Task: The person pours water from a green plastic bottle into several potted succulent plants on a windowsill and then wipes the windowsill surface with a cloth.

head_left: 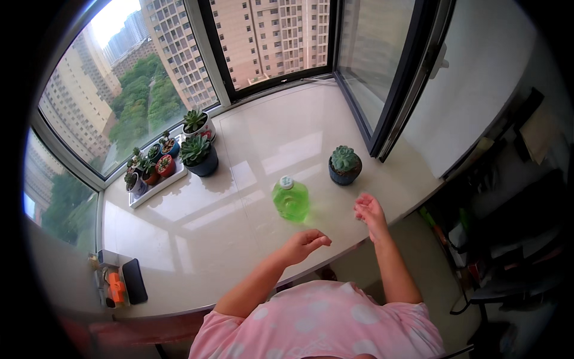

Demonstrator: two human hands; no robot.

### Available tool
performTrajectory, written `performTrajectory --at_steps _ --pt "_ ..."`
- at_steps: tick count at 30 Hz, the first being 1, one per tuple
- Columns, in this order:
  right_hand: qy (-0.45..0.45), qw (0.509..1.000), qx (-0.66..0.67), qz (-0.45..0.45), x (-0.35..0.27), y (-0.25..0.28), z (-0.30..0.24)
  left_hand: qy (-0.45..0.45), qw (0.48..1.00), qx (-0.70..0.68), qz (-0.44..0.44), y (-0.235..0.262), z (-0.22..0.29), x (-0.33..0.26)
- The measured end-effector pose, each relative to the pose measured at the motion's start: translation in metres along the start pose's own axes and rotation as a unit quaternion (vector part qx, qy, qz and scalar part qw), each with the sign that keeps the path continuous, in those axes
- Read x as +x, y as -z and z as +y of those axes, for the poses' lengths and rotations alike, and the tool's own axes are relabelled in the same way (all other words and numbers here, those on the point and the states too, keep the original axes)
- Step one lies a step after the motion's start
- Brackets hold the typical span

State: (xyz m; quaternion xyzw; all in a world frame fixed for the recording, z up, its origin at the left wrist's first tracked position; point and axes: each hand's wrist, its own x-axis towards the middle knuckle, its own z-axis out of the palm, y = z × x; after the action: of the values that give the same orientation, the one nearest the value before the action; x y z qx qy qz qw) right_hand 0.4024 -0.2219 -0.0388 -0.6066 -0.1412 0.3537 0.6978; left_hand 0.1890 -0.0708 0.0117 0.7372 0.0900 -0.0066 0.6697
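A clear plastic bottle of bright green liquid with a white cap [290, 200] stands on the windowsill counter in front of me. My left hand [305, 245] hovers just nearer to me than the bottle, fingers curled together, and nothing shows in it. Right of the bottle, apart from it, my right hand [369, 213] is raised with its fingers loosely bent and slightly apart. No object shows in that hand either. Just beyond my right hand sits a succulent in a dark blue pot [345, 165]. Neither hand touches the bottle or this pot.
On the left, a white tray [156, 190] holds several small potted succulents; two larger ones [199, 157] [197, 124] stand beside it. A black phone [134, 281] and an orange item [116, 288] lie near left. The open window sash [382, 72] reaches over the counter [197, 251] at back right.
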Motion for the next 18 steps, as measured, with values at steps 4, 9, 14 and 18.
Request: performTrajectory --at_steps 4,9,14,18 --pt "0.118 0.991 -0.070 -0.002 0.050 0.014 -0.014 0.039 0.999 -0.017 0.029 -0.025 -0.012 0.041" --pt "0.201 0.943 -0.264 -0.042 0.111 0.010 -0.027 0.077 0.991 -0.031 0.103 -0.040 -0.020 0.059" --pt "0.302 0.883 -0.354 -0.057 0.140 -0.002 -0.021 0.106 0.980 -0.083 0.144 -0.041 -0.036 0.053" --pt "0.334 0.863 -0.376 -0.048 0.145 -0.005 -0.018 0.109 0.973 -0.110 0.169 -0.042 -0.038 0.053"
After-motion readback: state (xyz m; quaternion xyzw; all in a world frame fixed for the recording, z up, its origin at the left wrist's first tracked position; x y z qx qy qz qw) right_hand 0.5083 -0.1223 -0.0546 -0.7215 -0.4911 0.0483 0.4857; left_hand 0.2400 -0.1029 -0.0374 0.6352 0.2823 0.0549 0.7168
